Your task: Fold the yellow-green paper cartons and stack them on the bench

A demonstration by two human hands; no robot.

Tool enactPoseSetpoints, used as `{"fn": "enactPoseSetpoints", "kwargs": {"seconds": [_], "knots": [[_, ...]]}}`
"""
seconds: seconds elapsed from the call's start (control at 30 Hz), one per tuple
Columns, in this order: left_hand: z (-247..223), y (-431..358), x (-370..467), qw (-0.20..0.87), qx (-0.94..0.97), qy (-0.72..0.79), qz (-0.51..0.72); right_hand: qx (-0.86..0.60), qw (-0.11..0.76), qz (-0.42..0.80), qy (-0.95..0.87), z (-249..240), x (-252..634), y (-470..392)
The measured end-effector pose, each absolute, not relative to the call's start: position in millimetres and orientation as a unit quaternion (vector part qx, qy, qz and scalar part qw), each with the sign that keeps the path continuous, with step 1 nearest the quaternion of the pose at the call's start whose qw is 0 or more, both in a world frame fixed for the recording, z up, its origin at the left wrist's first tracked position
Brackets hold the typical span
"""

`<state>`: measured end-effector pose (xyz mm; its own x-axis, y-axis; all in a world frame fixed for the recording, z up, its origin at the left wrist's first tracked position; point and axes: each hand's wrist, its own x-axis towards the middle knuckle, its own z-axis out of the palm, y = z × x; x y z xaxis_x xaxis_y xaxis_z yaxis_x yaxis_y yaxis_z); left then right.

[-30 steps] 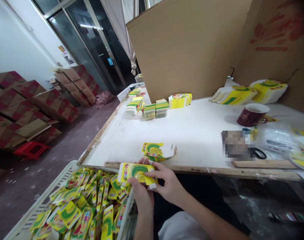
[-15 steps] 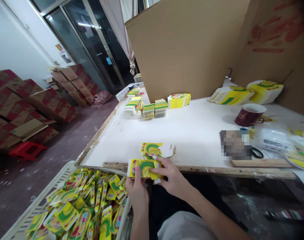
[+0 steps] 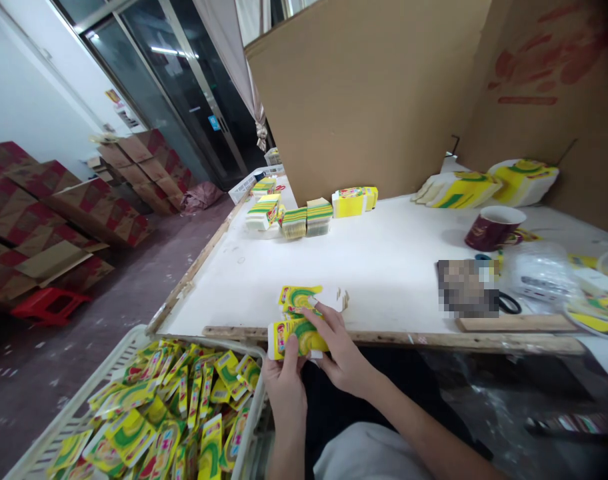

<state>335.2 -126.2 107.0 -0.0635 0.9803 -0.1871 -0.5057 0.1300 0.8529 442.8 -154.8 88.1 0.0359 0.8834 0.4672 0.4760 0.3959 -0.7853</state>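
Note:
A small yellow and green carton (image 3: 287, 331) with a white end is in my left hand (image 3: 285, 383), the thumb across its face. My right hand (image 3: 341, 353) is closed around the carton's right end, where a white flap shows near the thumb. Its fingertips reach up beside a stack of flat printed cartons (image 3: 297, 293) lying just behind at the table edge. The contents of the held carton, if any, are hidden.
A plastic crate (image 3: 257, 393) heaped with filled-out cartons (image 3: 131, 433) stands at the left. Bundles of cartons (image 3: 318, 217) line the cardboard screen (image 3: 374, 100). At the right are a maroon mug (image 3: 489, 230), a bubble-wrapped item (image 3: 539, 273) and a wooden strip (image 3: 514, 324).
The held carton has shifted slightly right with my left hand. My right fingers have moved up from the carton's end flap toward its upper edge.

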Motion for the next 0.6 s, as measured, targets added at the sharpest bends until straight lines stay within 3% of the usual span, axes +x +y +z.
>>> {"fn": "enactPoseSetpoints", "kwargs": {"seconds": [0.2, 0.4, 0.47, 0.57, 0.6], "knots": [[107.9, -124.7, 333.5, 0.647, 0.252, 0.438, 0.571, -0.458, 0.645, 0.29, -0.539, 89.6, 439.6, -149.1], [109.1, -115.8, 325.5, 0.614, 0.308, 0.472, 0.552, -0.478, 0.619, 0.256, -0.568, 88.0, 435.9, -144.7], [112.4, -102.4, 298.1, 0.492, 0.391, 0.537, 0.563, -0.483, 0.599, 0.272, -0.578, 88.8, 439.9, -142.2], [117.9, -76.0, 233.2, 0.147, 0.508, 0.683, 0.504, -0.519, 0.58, 0.263, -0.57, 92.9, 452.7, -134.2], [119.1, -67.6, 211.2, 0.078, 0.505, 0.715, 0.477, -0.539, 0.569, 0.244, -0.571, 94.8, 457.3, -130.2]]}}
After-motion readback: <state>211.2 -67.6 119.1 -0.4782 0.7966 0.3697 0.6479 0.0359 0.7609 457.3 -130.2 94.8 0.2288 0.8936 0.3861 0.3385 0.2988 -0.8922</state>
